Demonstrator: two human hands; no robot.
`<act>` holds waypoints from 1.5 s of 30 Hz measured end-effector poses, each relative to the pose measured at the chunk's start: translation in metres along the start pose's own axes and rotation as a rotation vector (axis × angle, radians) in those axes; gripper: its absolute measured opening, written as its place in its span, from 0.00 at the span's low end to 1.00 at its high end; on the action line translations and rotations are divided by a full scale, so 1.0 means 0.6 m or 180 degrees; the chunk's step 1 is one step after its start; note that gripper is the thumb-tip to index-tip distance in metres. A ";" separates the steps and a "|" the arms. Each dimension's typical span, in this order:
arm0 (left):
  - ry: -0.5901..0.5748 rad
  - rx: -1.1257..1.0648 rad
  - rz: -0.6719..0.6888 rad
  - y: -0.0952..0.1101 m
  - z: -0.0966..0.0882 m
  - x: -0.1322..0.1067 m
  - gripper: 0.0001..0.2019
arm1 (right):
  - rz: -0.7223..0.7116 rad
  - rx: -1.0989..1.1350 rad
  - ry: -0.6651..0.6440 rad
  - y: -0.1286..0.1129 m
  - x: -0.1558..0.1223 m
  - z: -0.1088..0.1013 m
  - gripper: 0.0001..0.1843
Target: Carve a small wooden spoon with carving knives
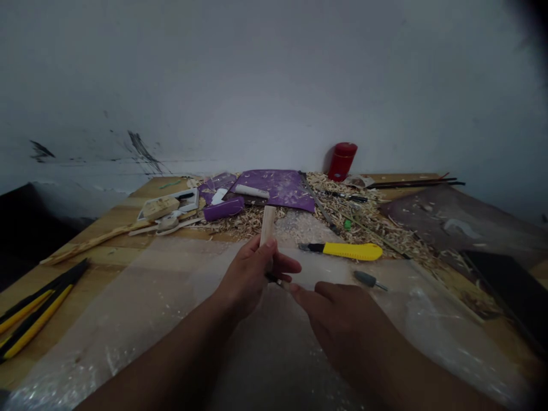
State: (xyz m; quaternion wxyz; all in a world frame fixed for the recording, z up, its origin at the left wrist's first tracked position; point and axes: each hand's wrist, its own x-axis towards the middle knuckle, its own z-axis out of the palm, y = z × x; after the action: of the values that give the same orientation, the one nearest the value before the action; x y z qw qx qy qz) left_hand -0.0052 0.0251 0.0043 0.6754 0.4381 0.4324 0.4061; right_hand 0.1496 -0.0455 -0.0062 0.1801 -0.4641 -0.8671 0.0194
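Observation:
My left hand (246, 274) is closed around a pale strip of wood (268, 224), whose squared end sticks up above the thumb. Just to the right, my right hand (342, 314) pinches a slim tool (279, 281) with a dark end that points at the lower part of my left hand. Its exact kind is too dim to tell, and its tip is partly hidden by the fingers. Both hands are over a clear plastic sheet (141, 302). Beyond them lies a yellow utility knife (351, 251), with a grey grinding bit (369, 279) closer to my right hand.
Wood shavings (385, 228) cover the back of the wooden table, around a purple sheet (278, 188). A red can (342, 161) leans by the wall. Yellow-handled cutters (40, 308) lie at left, near a long stick (94, 240) and a white tray (194, 200). A dark flat slab (505, 291) lies right.

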 end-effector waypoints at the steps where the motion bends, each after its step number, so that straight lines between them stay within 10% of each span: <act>1: -0.0006 -0.0061 -0.0002 0.001 0.000 0.000 0.12 | -0.0043 -0.0081 0.0028 0.001 -0.001 0.003 0.20; 17: -0.1021 -0.1085 -0.0365 0.008 -0.032 0.010 0.15 | -0.0365 -0.0023 0.0528 0.020 0.003 0.008 0.18; 31: -0.0668 -0.0081 0.0195 0.011 -0.023 0.005 0.11 | 0.0083 0.0016 0.0212 -0.005 -0.005 -0.024 0.19; 45: -0.1564 -0.1063 0.0073 0.007 -0.023 -0.005 0.15 | -0.0099 0.0481 0.0369 -0.020 -0.001 -0.015 0.20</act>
State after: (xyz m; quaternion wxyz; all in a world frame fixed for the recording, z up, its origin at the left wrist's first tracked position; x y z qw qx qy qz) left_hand -0.0195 0.0269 0.0058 0.8179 0.4110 0.1782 0.3611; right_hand 0.1437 -0.0542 0.0045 0.2648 -0.4360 -0.8584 0.0550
